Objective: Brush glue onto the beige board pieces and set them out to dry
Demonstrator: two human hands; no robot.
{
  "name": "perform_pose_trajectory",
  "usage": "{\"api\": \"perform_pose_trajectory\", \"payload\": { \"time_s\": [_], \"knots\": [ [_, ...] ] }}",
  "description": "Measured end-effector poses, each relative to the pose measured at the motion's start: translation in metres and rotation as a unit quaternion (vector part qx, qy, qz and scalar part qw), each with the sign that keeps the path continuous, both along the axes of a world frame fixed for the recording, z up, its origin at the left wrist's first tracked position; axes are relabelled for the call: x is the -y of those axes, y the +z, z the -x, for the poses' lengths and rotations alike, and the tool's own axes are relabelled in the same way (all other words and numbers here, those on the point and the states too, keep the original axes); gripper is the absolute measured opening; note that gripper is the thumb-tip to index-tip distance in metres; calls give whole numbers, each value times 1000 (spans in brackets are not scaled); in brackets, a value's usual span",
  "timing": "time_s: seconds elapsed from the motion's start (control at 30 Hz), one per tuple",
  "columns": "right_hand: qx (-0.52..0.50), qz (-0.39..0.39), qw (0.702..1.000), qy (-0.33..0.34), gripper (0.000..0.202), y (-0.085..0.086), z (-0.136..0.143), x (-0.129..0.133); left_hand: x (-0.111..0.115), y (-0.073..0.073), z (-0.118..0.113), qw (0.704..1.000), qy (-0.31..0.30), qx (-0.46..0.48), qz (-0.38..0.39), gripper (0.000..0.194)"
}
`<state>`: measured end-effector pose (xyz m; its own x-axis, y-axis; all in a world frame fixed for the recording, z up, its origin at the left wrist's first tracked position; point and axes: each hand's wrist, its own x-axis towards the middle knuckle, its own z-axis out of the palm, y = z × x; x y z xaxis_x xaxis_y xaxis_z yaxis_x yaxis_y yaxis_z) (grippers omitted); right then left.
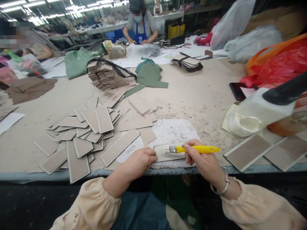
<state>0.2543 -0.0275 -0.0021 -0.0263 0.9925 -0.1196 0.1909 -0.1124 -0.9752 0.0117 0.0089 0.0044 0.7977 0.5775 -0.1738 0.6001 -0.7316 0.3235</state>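
My right hand [195, 154] is closed round the yellow handle of a brush [201, 149]. The brush's pale bristles rest on a flat rectangular piece [171, 156] near the table's front edge. At that piece's left end is my left hand [144, 158], its fingers bent together at the edge; whether they pinch it is hard to tell. Beneath the piece lies a stained white sheet [177, 127]. A long beige piece with a pale border [120, 147] lies just left of the sheet.
A loose pile of bordered pieces [90, 119] spreads at the left. Bundled strips [105, 75] and green pieces [150, 75] lie farther back. A white container [266, 110], bordered panels [249, 151] and a red bag [283, 64] are at the right. A person [141, 27] works across the table.
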Motion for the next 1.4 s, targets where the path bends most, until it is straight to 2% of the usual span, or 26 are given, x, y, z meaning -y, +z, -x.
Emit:
{"api": "perform_pose_trajectory", "payload": {
  "time_s": [0.27,0.43,0.57,0.77,0.9,1.03,1.1,1.2,1.3,1.4],
  "knots": [
    [49,-19,996,70,31,-8,21,-5,2,-2,1,1000,-3,-9,-28,13],
    [123,-46,988,75,25,-7,19,-8,3,-2,0,999,-10,-12,-33,17],
    [178,-50,982,48,24,-3,3,-10,3,0,-2,999,-4,-16,-39,18],
    [264,-57,963,-15,27,1,-37,-12,2,0,-3,999,-6,-11,-47,20],
    [328,-80,940,-51,29,4,-60,-11,1,-2,-1,999,-6,-14,-40,20],
    [375,-119,915,-84,29,10,-70,-7,0,-2,-1,999,-2,-17,-29,17],
    [335,-115,930,-100,29,12,-68,-4,-1,-1,0,1000,-2,-13,-29,18],
    [187,-74,975,-92,28,12,-52,2,-1,-2,1,1000,-1,-9,-24,19],
    [67,-39,997,-26,27,7,-26,6,-1,-4,2,1000,3,2,-18,20],
    [22,-26,999,35,27,-1,-1,6,-1,-6,3,1000,7,5,-20,22]
  ]
}}
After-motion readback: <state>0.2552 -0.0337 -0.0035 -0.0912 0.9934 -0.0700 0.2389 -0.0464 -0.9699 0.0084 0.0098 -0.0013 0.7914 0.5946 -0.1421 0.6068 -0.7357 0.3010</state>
